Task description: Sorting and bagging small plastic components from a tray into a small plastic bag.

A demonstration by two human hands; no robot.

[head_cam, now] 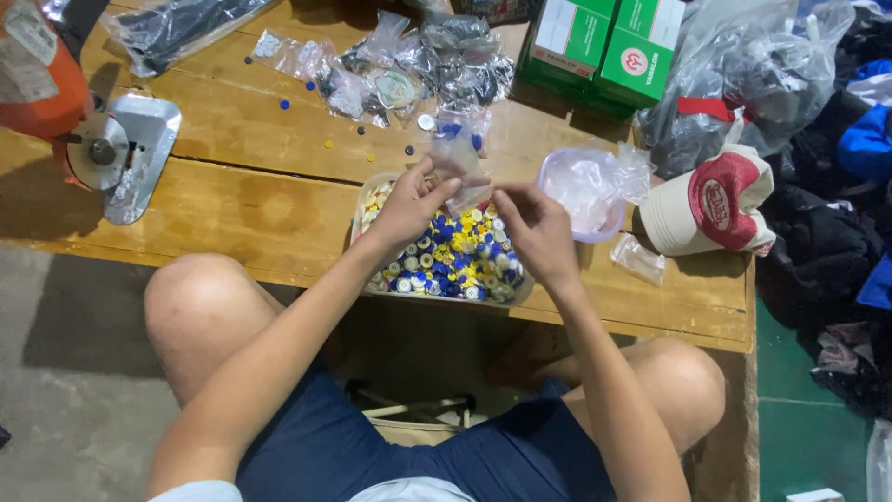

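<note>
My left hand (pixel 409 206) pinches a small clear plastic bag (pixel 462 149) that stands upright above a shallow tray (pixel 361 206) filled with several blue, yellow and white buttons (pixel 455 256). A few blue buttons show inside the bag. My right hand (pixel 537 232) hovers over the tray's right half, fingers curled near the bag's lower edge. I cannot tell whether the right fingers hold a button.
On the wooden table (pixel 242 200) lie a pile of clear bags with buttons (pixel 409 70), loose buttons, a purple-rimmed bowl lined with plastic (pixel 585 191), green boxes (pixel 604 42), a red and white cap (pixel 711 204) and a metal machine foot (pixel 125 153). Dark clothes are heaped at right.
</note>
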